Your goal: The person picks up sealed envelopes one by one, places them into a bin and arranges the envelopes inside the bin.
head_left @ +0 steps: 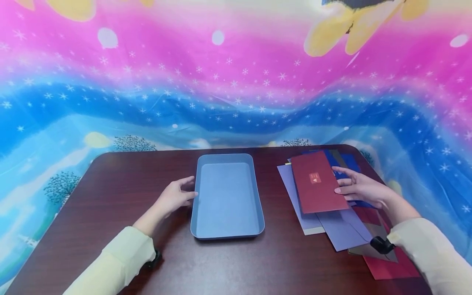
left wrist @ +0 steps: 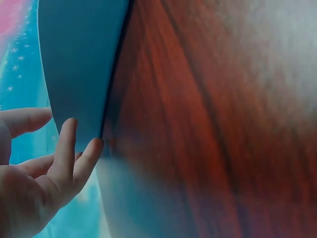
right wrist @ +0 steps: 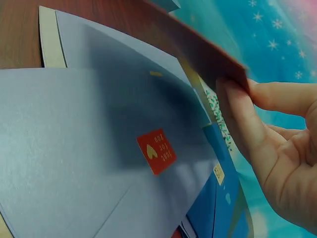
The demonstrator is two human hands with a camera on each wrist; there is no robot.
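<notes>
A dark red envelope [head_left: 319, 192] with a small heart sticker is pinched at its right edge between the thumb and fingers of my right hand [head_left: 363, 189]. In the right wrist view this envelope [right wrist: 208, 47] is raised above a lavender envelope [right wrist: 59, 129] with a red "just for you" sticker. Beside the left wall of a grey-blue rectangular tray [head_left: 228, 200] is my left hand [head_left: 176, 196], its fingertips at the rim. The left wrist view shows that hand [left wrist: 49, 178] with loosely extended fingers against the outer wall of the tray [left wrist: 81, 64].
Lavender envelopes [head_left: 341, 231], blue ones [head_left: 348, 162] and red ones [head_left: 391, 266] lie overlapping in a loose pile at the right of the dark wooden table [head_left: 140, 172]. A patterned cloth [head_left: 221, 102] hangs behind the table.
</notes>
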